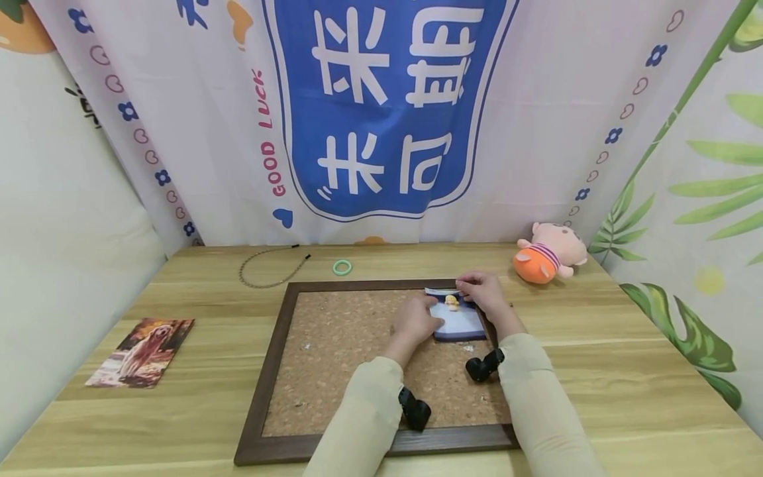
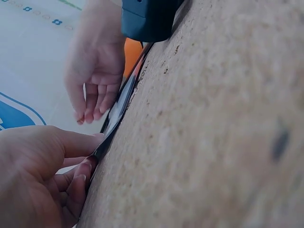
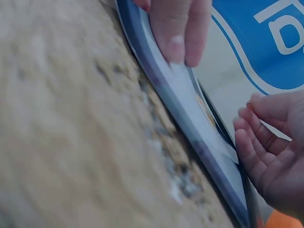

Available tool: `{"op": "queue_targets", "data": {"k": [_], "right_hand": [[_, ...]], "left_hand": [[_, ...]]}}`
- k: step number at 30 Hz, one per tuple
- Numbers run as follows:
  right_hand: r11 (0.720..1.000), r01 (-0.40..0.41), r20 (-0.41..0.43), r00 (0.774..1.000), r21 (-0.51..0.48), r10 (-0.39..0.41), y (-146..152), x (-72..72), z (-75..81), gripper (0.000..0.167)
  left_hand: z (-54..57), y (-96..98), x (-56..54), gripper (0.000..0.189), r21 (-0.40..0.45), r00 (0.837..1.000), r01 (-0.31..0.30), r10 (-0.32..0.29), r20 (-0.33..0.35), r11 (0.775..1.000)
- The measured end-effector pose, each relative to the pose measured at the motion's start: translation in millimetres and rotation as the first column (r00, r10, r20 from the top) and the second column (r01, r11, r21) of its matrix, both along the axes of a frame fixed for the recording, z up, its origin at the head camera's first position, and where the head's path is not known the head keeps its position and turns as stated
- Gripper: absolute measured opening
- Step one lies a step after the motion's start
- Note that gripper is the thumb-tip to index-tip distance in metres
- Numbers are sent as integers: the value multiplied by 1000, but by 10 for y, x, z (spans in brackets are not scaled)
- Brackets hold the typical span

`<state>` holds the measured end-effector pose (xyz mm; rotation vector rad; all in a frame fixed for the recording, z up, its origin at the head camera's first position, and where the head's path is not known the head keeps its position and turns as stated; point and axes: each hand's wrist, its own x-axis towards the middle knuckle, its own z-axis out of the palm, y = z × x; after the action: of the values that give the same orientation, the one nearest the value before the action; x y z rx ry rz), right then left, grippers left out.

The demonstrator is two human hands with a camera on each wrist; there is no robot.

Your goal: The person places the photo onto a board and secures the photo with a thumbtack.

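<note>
Behind everything we've got a patterned cloth (image 1: 381, 119) with its big blue emblem, dropping to the far edge of the wood-grain surface (image 1: 644, 411). Out by the left edge lies a dog photo (image 1: 143, 354), flat and well apart from the framed corkboard (image 1: 340, 358), presumably parked there so it's out of the way. Along the far edge we spot a looped cord (image 1: 253, 286), then a green ring (image 1: 342, 273), both off the board too. The board itself sits towards the near edge, right in front of the person, surely for easy reach.

And here's the action! The left hand (image 1: 414, 318) pinches the left side of a blue-and-white card (image 1: 459, 329), thumb against fingers, probably to steady it. That card lies on the cork at the board's far right corner, apparently lined up with the frame. The right hand (image 1: 485, 295), at the card's far right corner, has thumb and forefinger closed on a tiny coppery thing (image 3: 249, 102), too small for us to name. Lastly, a plush toy (image 1: 548, 252) leans back near the surface's far right corner, beyond the elbows' way.
</note>
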<state>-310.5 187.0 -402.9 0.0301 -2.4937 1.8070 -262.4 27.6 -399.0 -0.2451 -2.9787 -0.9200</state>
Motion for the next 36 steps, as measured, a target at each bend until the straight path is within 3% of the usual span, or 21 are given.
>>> {"op": "queue_targets", "data": {"k": [6, 14, 18, 22, 24, 29, 36], "right_hand": [[999, -27, -51, 998, 40, 29, -58, -12, -53, 19], [975, 6, -114, 993, 222, 19, -55, -18, -105, 13], [974, 15, -113, 993, 228, 12, -55, -8, -113, 14], [973, 28, -127, 992, 229, 1, -52, -12, -127, 13], [970, 28, -129, 992, 240, 4, -57, -12, -130, 13], [968, 21, -125, 992, 252, 11, -59, -7, -123, 14], [956, 27, -99, 995, 293, 2, -35, 15, -114, 16]], "left_hand": [[32, 1, 11, 43, -35, 1000, 22, -21, 16, 999], [13, 7, 37, 40, -78, 1000, 4, -4, -1, 997], [-31, 10, 66, 39, -172, 998, 13, -22, -53, 985], [-68, 4, 90, 39, -300, 985, 59, -103, -135, 952], [-85, -5, 94, 41, -326, 983, 88, -135, -124, 941], [-115, -27, 86, 56, -327, 984, 164, -179, -17, 931], [-141, -32, 85, 73, -354, 979, 199, -202, 27, 914]]}}
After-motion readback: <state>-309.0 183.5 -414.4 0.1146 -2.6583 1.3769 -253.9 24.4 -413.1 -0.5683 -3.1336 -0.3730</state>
